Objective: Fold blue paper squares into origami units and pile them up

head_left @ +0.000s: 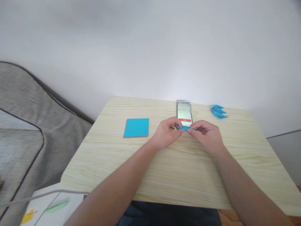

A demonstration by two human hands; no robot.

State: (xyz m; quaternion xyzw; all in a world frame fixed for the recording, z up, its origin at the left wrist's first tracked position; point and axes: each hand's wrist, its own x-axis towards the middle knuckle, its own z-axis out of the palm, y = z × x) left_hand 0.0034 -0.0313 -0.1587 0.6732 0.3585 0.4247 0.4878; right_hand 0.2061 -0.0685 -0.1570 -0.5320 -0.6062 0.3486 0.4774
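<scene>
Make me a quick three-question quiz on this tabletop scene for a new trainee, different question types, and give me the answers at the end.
1. Multiple choice: which of these lies to the left of both hands?
A) the phone
B) the blue square
C) the pointed blue shape

2. True or false: the right hand lies flat, holding nothing.

3. Fill in the blank: the bar across the lower part of the phone's screen is coloured ____.

Key:
1. B; the pointed blue shape is off to the right, and the phone is just beyond the hands.
2. False; the right hand and the left hand both pinch the small blue piece.
3. Red.
</scene>
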